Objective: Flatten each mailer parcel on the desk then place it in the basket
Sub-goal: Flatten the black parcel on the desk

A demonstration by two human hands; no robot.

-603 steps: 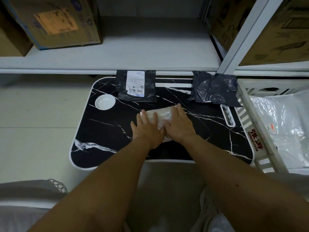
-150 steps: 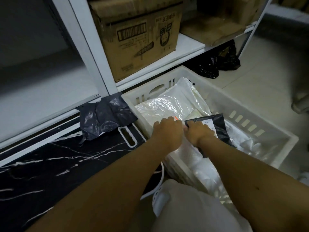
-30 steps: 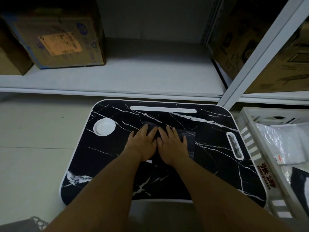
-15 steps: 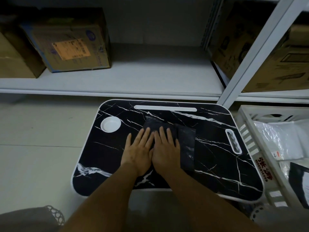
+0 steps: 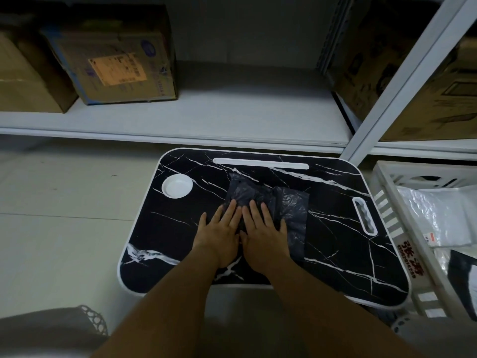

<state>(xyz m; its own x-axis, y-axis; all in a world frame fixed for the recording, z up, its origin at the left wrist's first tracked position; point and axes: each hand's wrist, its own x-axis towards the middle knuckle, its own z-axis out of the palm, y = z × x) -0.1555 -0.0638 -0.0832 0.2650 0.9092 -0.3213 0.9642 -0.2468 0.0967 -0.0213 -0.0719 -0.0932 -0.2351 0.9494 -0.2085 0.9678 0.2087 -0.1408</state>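
Right now a crinkled black plastic mailer parcel [image 5: 284, 202] lies near the middle of the black marble-patterned lap desk with a white rim [image 5: 335, 244], its wrinkled film catching faint highlights and its right part spread flatter than the bunched far-left corner. Both palms press down on its left portion, side by side: the left hand [image 5: 219, 233] and the right hand [image 5: 263, 233] have straight, spread fingers and grip nothing. At the right stands a white slatted plastic basket [image 5: 387, 215] holding clear and dark bagged parcels; red characters on its near rim are too blurred to read. Cardboard boxes, one with an orange label [image 5: 116, 71], sit on a white shelf [image 5: 219, 112] beyond the desk, above a pale tiled floor [image 5: 64, 215].
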